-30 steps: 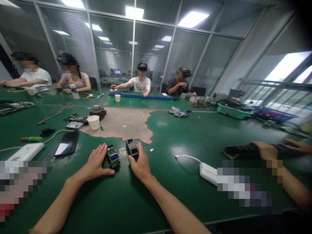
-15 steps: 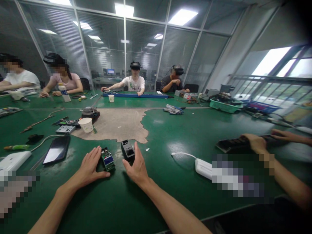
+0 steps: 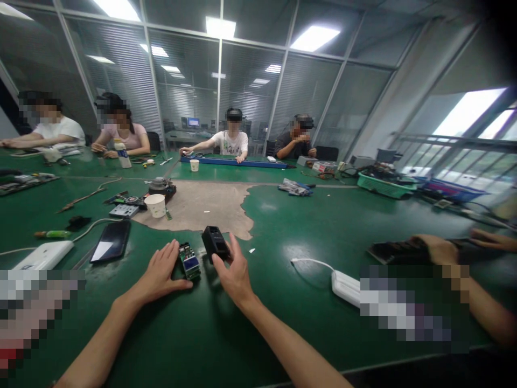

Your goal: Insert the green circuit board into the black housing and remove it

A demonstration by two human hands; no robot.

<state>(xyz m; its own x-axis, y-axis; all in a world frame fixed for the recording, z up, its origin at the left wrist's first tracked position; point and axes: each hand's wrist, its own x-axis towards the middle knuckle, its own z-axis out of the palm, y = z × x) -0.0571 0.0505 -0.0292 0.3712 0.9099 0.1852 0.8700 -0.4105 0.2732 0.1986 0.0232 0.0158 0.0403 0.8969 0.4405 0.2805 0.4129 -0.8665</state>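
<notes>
A small green circuit board with a blue display (image 3: pixel 189 262) lies on the green table (image 3: pixel 291 302). My left hand (image 3: pixel 165 269) rests at its left side, fingers spread and thumb below it. Just to the right, my right hand (image 3: pixel 234 269) holds a black plastic housing (image 3: pixel 215 242) between thumb and fingers. The housing is tilted, with openings in its upper face. Part of its right side is hidden by my fingers.
A phone (image 3: pixel 111 241), a paper cup (image 3: pixel 155 205) and a white power bank (image 3: pixel 44 256) are at the left. On the right lies a white device with a cable (image 3: pixel 346 286); beyond it, another person's hands (image 3: pixel 438 249) hold a dark long object. Several people sit opposite.
The black housing has turned and tilted in my right hand, now showing more of its dark side. The whole view has shifted, with everything appearing further right.
</notes>
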